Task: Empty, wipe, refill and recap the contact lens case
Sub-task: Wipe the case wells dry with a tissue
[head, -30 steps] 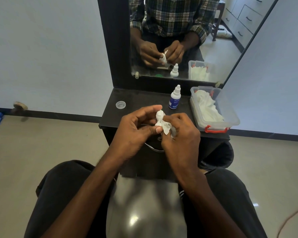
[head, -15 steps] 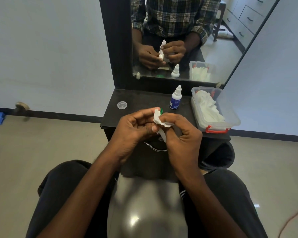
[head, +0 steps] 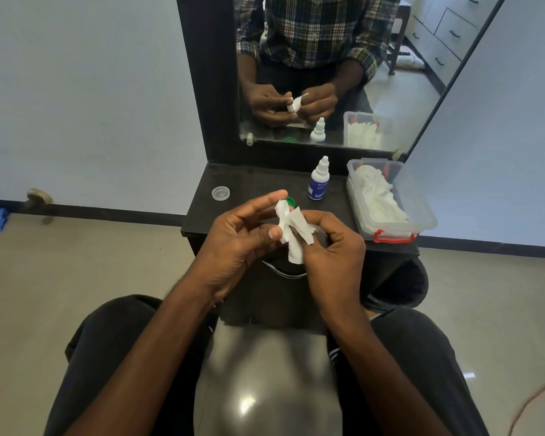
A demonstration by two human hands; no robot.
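I am sitting at the black table (head: 249, 184), both hands raised over its front edge. My left hand (head: 239, 243) is curling its fingers round a white tissue (head: 293, 234), thumb pressing it. My right hand (head: 331, 247) is pinching the same tissue from the other side. The contact lens case is hidden in the tissue. A green cap (head: 291, 201) is peeking out behind my left fingertips.

No legible text is found. Small white print is seen on the blue label of the dropper bottle (head: 318, 184), but it cannot be read.
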